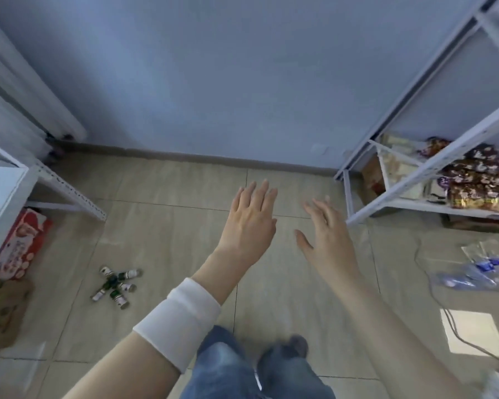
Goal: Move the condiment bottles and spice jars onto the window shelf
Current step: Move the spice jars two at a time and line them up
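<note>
Spice jars (116,285) lie toppled in a splayed cluster on the floor, near and left of your hands — axes pointing every way — so your left hand (249,223), fingers straight like your empty right hand (327,237), is nearer.

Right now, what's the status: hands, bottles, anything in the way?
Left hand open, right hand open, both empty. Small bottles heaped on floor at left, untouched. Bare tile between.

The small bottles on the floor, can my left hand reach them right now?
Probably yes: the left hand is open and empty, and only bare floor lies between it and the bottles, though you'd likely need to stoop.
</note>
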